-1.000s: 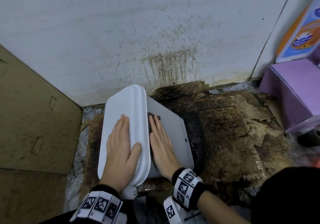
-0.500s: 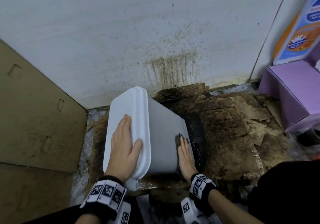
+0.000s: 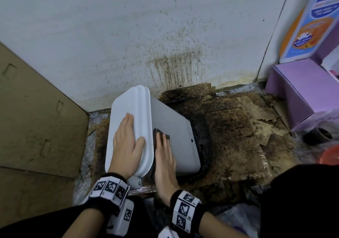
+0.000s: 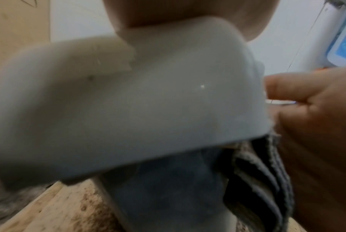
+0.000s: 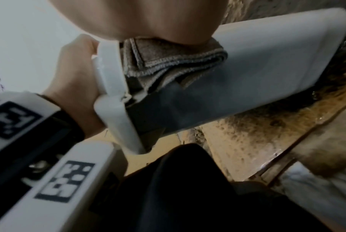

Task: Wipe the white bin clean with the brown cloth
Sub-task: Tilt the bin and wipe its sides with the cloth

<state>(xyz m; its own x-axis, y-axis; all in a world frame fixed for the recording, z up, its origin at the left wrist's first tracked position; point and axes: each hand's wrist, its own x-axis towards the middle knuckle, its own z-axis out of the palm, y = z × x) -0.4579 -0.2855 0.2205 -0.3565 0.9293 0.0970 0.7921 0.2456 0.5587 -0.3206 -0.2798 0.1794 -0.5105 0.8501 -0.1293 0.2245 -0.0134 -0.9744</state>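
White rectangular plastic bin (image 3: 165,127) tipped on its side on the stained, broken brown cardboard floor covering (image 3: 238,127), lid end toward the beige cardboard panel (image 3: 36,118), base toward the dark wet patch by the spattered white wall (image 3: 110,35).

Left hand (image 3: 126,146) flat on the closed lid, fingers (image 3: 128,122) straight and together, thumb over the lid's rim; it grips nothing, only steadies the bin. Same post as one second ago.

Right hand (image 3: 165,160) flat on the upturned side wall, fingers (image 3: 163,138) extended, pressing the folded brown ribbed cloth (image 5: 168,59) against the plastic just beside the lid rim. Cloth pinned under the palm, not clutched; its edge shows past the fingertips in the head view.

Change: half a second ago this hand and the cloth were low on the wall, near the bin's base edge. Now they are back up against the rim, much where they were one second ago. Reads as one full pass down the wall and back.

Judgement: wiping stroke in progress, this side face getting repeated coverage. The wall looks clean in the head view. Lid, base and the other sides still to be checked; underside resting on the floor is hidden.
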